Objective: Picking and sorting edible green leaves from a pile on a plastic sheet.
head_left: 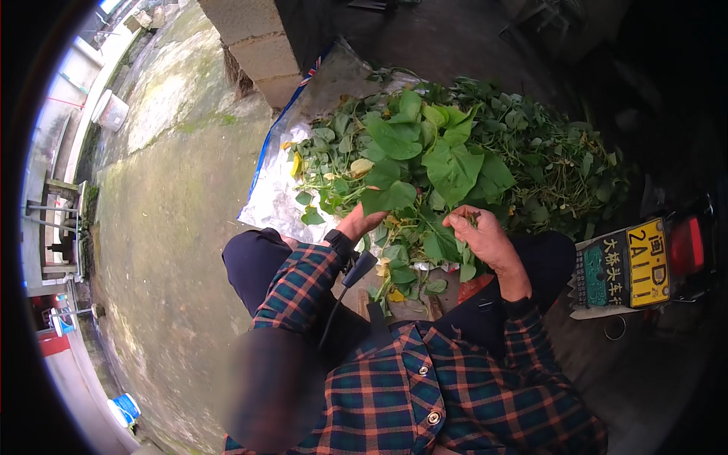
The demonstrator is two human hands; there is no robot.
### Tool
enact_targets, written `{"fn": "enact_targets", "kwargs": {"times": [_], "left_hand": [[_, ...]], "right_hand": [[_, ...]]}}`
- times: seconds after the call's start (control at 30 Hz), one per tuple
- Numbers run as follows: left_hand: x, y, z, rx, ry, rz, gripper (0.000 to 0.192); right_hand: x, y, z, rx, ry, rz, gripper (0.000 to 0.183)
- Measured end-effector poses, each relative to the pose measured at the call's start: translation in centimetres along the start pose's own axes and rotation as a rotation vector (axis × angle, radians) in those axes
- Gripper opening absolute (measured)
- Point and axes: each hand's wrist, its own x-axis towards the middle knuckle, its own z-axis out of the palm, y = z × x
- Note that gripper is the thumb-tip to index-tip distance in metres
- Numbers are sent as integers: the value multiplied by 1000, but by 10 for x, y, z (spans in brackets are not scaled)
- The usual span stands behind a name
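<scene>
Before me lies a broad heap of green leafy vines [546, 153], with heart-shaped leaves like sweet potato vine. A bunch of larger, brighter leaves [452, 168] stands up from the heap's near side. My left hand [364, 222] grips this bunch low down, its fingers mostly hidden under a leaf. To the right, my right hand [483, 236] has thumb and fingers pinched on a thin stem [473, 216] by the bunch's lower edge. Leafy trailing stems [401, 273] hang between my knees, a few leaves yellowed.
Under the heap is a pale plastic sheet [267, 196] with a blue edge. A block pillar [256, 45] rises beyond its left corner. A motor vehicle's rear with a yellow plate [648, 264] stands close on my right. Mossy concrete [170, 227] spreads left, with a white bucket [111, 111].
</scene>
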Motion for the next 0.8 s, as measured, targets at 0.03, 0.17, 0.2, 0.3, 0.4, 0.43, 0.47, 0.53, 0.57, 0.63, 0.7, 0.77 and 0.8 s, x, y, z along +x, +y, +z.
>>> {"fn": "enact_targets", "kwargs": {"times": [0.03, 0.17, 0.2, 0.3, 0.4, 0.43, 0.47, 0.53, 0.57, 0.63, 0.7, 0.77, 0.8], "left_hand": [[-3, -6, 4, -21, 29, -42, 25], [-2, -33, 2, -341, 28, -54, 27], [7, -16, 10, -290, 68, -120, 28], [18, -7, 13, -1275, 135, -521, 29], [13, -9, 24, -528, 155, -267, 33], [13, -7, 27, -319, 194, -206, 35], [13, -7, 31, -181, 266, -112, 37], [12, 1, 28, -127, 237, -72, 38], [11, 5, 27, -74, 203, -33, 38], [12, 0, 25, -119, 186, -73, 38], [11, 2, 26, -165, 163, -116, 37], [8, 12, 30, -646, 119, -240, 33], [9, 11, 28, -645, 118, -239, 33]], "right_hand": [[-2, -9, 4, -30, 12, -12, 27], [-10, -51, 26, -125, -17, -198, 26], [-14, -58, 29, -132, 0, -275, 25], [-8, -57, 38, -72, 84, -407, 21], [18, -35, 29, -104, 273, -302, 18], [28, -22, 27, -105, 275, -305, 18], [37, -9, 26, 112, 251, -299, 16], [35, -19, 33, 411, 252, -213, 10], [35, -16, 31, 410, 249, -212, 10], [34, -13, 27, 801, 85, 106, 14], [30, -18, 27, 836, 95, 204, 17], [29, -14, 25, 873, 111, 303, 20], [30, -7, 25, 919, -19, 246, 23]]}}
